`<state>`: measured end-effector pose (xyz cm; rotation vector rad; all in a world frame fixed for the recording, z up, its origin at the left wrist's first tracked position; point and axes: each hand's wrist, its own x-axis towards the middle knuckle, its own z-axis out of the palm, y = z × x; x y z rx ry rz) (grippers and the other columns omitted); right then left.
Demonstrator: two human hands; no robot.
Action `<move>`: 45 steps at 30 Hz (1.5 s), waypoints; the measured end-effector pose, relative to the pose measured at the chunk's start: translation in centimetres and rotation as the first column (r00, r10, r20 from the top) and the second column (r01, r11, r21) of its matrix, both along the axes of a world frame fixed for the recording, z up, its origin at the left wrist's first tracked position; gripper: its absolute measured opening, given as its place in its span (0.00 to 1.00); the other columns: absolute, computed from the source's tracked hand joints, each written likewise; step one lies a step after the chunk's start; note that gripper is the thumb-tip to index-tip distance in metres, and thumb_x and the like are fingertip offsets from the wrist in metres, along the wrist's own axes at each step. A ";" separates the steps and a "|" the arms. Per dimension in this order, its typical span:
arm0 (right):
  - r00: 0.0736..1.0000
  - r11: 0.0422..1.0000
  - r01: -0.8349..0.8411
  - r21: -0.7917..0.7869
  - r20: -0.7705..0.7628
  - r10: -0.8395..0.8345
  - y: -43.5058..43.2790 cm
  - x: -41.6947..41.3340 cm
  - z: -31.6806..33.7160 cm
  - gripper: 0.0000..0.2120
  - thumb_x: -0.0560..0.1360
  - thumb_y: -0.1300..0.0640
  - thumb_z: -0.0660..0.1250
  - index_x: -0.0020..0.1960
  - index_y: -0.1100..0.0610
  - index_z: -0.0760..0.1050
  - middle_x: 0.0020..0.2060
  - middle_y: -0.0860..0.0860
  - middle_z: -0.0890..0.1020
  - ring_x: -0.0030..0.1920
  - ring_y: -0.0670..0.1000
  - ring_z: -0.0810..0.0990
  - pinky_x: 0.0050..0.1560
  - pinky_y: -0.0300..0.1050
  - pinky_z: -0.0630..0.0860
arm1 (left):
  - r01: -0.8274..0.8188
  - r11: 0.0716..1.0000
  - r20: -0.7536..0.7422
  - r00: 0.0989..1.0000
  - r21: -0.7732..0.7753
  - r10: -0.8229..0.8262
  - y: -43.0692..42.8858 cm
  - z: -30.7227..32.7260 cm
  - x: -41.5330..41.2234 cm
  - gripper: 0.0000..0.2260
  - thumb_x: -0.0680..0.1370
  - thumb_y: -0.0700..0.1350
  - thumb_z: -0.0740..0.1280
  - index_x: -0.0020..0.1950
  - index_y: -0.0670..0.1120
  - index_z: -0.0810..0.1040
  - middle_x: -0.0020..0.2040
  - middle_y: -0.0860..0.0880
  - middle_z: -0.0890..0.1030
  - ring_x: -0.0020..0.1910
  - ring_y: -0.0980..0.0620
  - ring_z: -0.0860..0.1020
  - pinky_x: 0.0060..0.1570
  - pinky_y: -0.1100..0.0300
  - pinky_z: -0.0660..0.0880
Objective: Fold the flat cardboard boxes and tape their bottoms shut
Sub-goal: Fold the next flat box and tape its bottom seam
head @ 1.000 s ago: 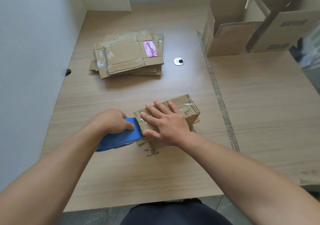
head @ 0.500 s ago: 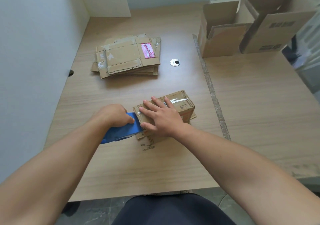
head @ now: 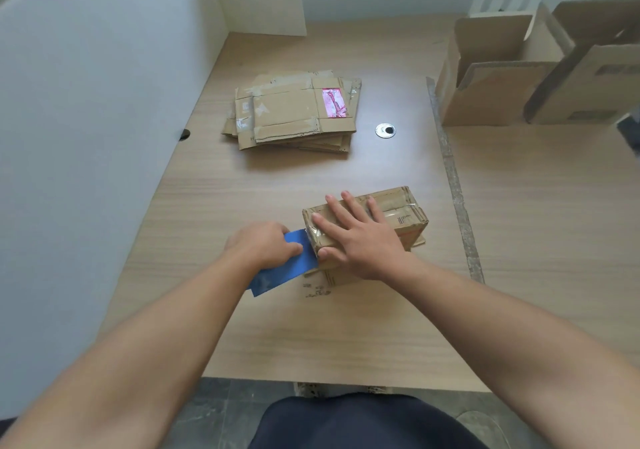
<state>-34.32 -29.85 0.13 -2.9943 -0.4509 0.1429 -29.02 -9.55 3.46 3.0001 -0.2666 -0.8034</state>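
Note:
A small folded cardboard box stands on the wooden table, bottom side up, with clear tape running along its top seam. My right hand lies flat on top of it, fingers spread and straight. My left hand grips a blue tape dispenser whose front end meets the box's left end. A stack of flat cardboard boxes lies further back on the table; the top one bears a pink label.
Two open folded boxes stand at the back right. A round metal grommet sits in the tabletop right of the flat stack. A white wall runs along the left. A taped seam divides the two tabletops.
The view shifted slightly. Both hands, the dispenser and the box keep nearly the same arrangement; the dispenser stays at the box's left end.

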 end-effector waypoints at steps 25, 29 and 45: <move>0.871 0.990 -0.008 0.138 0.488 -0.061 -2.9 -3.5 -2.6 0.26 0.76 0.46 0.68 0.69 0.58 0.75 0.56 0.60 0.79 0.59 0.61 0.73 0.65 0.60 0.71 | -0.006 0.964 0.493 0.859 -0.265 0.141 -4.2 1.8 0.6 0.33 0.80 0.58 0.61 0.80 0.58 0.47 0.50 0.43 0.74 0.45 0.39 0.77 0.36 0.51 0.70; 0.879 0.997 0.012 0.077 0.475 -0.047 -2.8 -3.8 -2.9 0.26 0.76 0.48 0.68 0.69 0.60 0.74 0.59 0.58 0.79 0.62 0.61 0.76 0.69 0.60 0.69 | 0.000 0.973 0.464 0.879 -0.231 0.110 -4.3 1.7 0.6 0.41 0.77 0.61 0.67 0.80 0.58 0.43 0.53 0.43 0.75 0.47 0.39 0.78 0.39 0.52 0.70; 0.963 0.991 0.032 0.127 0.261 -0.065 -3.0 -2.9 -1.1 0.28 0.73 0.52 0.66 0.71 0.60 0.72 0.64 0.58 0.76 0.65 0.61 0.73 0.67 0.57 0.69 | -0.003 0.999 0.492 0.870 -0.052 0.028 -5.6 1.7 0.9 0.54 0.67 0.64 0.75 0.78 0.56 0.39 0.52 0.42 0.76 0.37 0.43 0.73 0.34 0.53 0.67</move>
